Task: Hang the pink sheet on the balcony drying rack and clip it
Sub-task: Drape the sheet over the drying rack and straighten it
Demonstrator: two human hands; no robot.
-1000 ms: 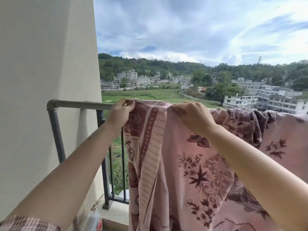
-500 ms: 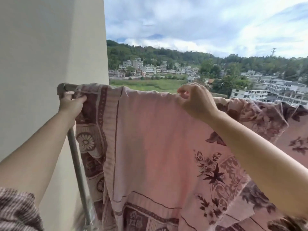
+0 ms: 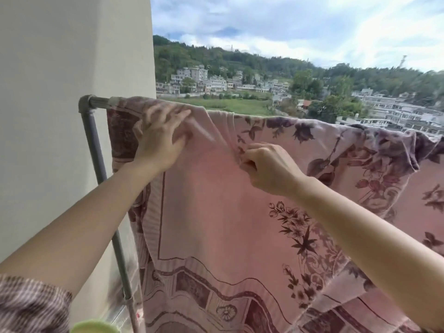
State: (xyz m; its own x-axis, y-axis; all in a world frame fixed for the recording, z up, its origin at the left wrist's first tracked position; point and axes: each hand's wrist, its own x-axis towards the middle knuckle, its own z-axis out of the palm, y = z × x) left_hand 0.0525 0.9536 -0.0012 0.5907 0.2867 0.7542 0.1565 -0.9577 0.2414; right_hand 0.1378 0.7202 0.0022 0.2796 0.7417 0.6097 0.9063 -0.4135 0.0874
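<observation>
The pink sheet (image 3: 216,212), printed with dark floral and border patterns, hangs draped over the grey metal drying rack (image 3: 92,131); its top bar is covered except at the left corner. My left hand (image 3: 161,135) lies flat on the sheet just under the bar near its left end, fingers spread and blurred. My right hand (image 3: 266,167) is lower and to the right, pinching a fold of the fabric. Towards the right the sheet is bunched on the bar. No clip is visible.
A cream wall (image 3: 60,116) stands close on the left, right behind the rack's upright post. A pale green round object (image 3: 95,327) shows at the bottom edge. Beyond the rack lie open air, fields, buildings and hills.
My left hand left the sheet's corner at the bar's end and moved right, now flat on the cloth. My right hand dropped from the bar and pinches a fold lower down.
</observation>
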